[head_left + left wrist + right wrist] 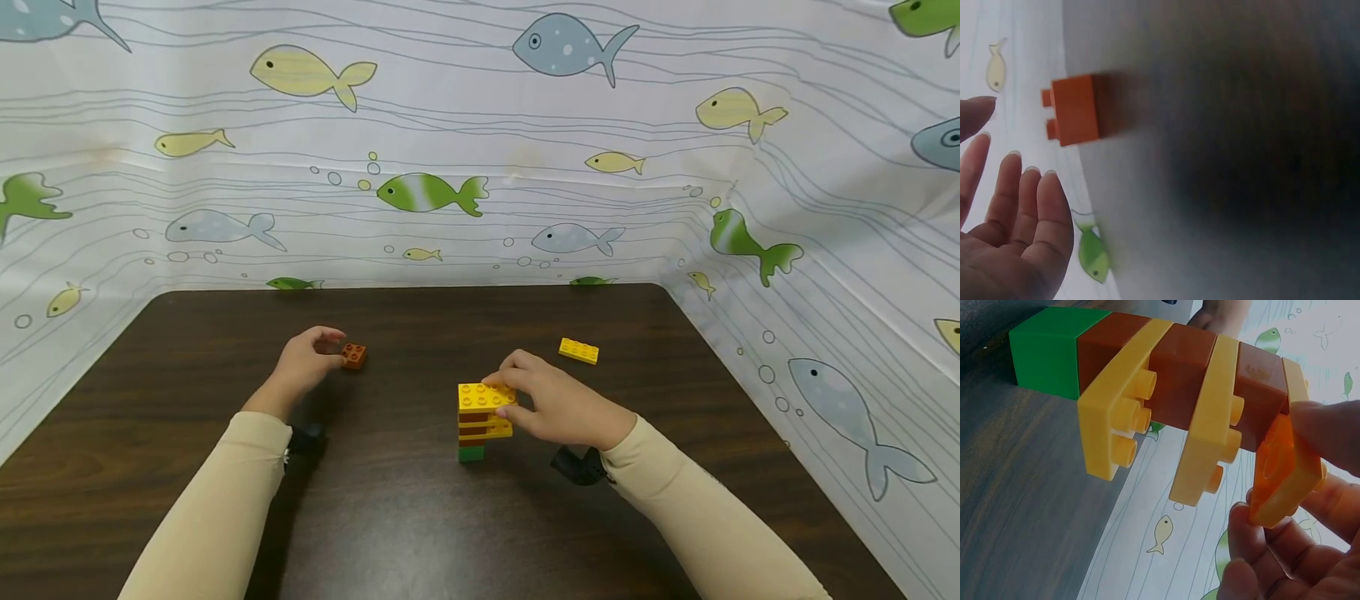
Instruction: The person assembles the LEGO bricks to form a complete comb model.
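A tower of toy building bricks stands upright on the dark table, with a green brick (471, 453) at its foot. Above it, brown bricks (1179, 372) alternate with yellow plates that stick out to one side. My right hand (558, 402) pinches the topmost yellow plate (1294, 481) between thumb and fingers at its overhanging end. Off to the left, my left hand (302, 368) is beside a loose orange-brown brick (353, 357). In the left wrist view its fingers (1054, 209) are spread from the thumb, and a gap separates them from the brick (1075, 110).
One more yellow plate (578, 351) lies flat beyond my right hand. A white curtain (450, 108) printed with fish borders the back and sides of the table (405, 517). Dark wrist cameras (579, 465) hang under both forearms.
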Demonstrator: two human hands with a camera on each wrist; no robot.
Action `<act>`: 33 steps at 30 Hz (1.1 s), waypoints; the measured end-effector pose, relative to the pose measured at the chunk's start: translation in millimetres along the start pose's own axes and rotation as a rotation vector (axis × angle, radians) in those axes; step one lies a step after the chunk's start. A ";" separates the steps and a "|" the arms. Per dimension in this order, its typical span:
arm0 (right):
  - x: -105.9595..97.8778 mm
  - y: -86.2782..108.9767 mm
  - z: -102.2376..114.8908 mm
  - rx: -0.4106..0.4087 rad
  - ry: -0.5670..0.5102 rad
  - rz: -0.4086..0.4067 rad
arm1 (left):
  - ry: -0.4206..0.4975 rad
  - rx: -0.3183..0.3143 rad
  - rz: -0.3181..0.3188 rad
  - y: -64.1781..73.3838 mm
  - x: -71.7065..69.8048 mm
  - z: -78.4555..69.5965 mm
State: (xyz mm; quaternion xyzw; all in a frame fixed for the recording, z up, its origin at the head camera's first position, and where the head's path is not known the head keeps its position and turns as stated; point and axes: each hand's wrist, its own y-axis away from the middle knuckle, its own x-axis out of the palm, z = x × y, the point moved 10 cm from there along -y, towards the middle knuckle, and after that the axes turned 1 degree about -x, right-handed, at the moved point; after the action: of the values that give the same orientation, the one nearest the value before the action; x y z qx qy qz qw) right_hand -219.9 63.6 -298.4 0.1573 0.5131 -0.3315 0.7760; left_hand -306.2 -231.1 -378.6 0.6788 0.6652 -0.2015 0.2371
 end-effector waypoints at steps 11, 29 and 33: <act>-0.4 0.1 1.6 -0.003 -0.001 0.004 | -0.052 -0.029 0.063 -9.3 1.5 7.3; -0.4 -0.4 3.5 -0.017 -0.008 0.011 | -0.172 -0.024 0.173 -27.9 18.9 2.8; -0.5 -0.6 2.6 -0.012 -0.006 0.010 | -0.186 -0.023 0.178 -30.5 20.7 2.2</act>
State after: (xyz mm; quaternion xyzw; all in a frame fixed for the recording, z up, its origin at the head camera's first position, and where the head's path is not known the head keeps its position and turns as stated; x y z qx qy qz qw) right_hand -218.6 61.9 -296.8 0.1541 0.5121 -0.3249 0.7801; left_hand -335.9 -215.6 -394.3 0.7108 0.5797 -0.2343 0.3223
